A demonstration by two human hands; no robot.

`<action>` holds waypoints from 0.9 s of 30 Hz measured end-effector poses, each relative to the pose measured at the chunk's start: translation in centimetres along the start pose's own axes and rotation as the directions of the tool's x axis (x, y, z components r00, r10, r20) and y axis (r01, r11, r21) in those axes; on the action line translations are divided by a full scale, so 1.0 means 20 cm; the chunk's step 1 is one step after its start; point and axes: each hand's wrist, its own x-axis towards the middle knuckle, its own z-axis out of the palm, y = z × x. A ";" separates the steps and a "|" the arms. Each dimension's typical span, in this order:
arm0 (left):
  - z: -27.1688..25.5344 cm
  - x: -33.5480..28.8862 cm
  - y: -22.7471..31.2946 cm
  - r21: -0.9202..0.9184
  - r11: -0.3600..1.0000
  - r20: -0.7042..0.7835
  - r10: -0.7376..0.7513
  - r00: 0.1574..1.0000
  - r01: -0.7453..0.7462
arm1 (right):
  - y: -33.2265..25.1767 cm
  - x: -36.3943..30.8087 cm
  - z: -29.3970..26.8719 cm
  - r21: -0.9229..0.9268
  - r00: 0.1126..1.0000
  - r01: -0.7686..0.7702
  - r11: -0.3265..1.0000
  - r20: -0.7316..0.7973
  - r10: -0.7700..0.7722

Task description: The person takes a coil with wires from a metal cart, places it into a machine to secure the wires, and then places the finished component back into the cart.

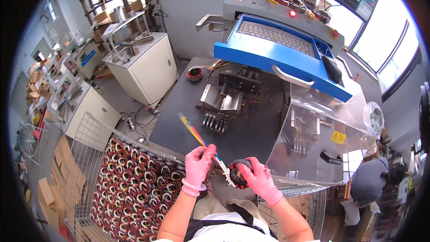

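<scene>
Pink gloves cover both my hands. My right hand (260,180) grips a motor stator (238,175), a dark ring with a white-tied bundle coming off its side. Up and to the left, my left hand (199,165) is closed on that stator's lead wires (189,125); their blue, white, red and yellow lengths stick out beyond the fingers. Ahead on the dark table sits a metal fixture (221,97), with a row of dark clamps (215,122) in front of it. Another stator (195,74), red and black, rests at the table's far left with its wires trailing toward the fixture.
A wire basket (83,135) at my left holds many stators (130,183) in rows. Over the table's back hangs a blue keyboard drawer (251,56). A transparent cover (309,152) stands at the right. Farther right, a person (369,181) in grey bends over.
</scene>
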 end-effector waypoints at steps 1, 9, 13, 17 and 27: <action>-0.04 0.06 0.02 -0.043 0.999 -0.057 0.000 0.998 -0.003 | -0.01 0.07 0.04 0.025 1.000 -0.012 1.000 -0.014 0.012; -0.39 0.47 0.11 -0.162 0.966 -0.179 0.174 0.968 -0.203 | 0.06 0.84 0.36 -0.387 0.928 0.218 0.896 -0.202 -0.313; -0.42 0.63 -0.02 -0.056 0.981 0.092 0.193 0.977 -0.188 | 0.14 1.22 0.40 -0.466 0.919 0.169 0.868 -0.243 -0.310; -0.40 0.79 -0.09 0.012 0.990 0.239 0.137 0.961 -0.143 | 0.15 1.51 0.35 -0.536 0.887 0.210 0.818 -0.247 -0.389; -0.27 0.96 -0.11 0.155 0.972 0.284 0.128 0.950 -0.178 | 0.19 1.55 0.30 -0.417 0.878 0.144 0.897 -0.364 -0.310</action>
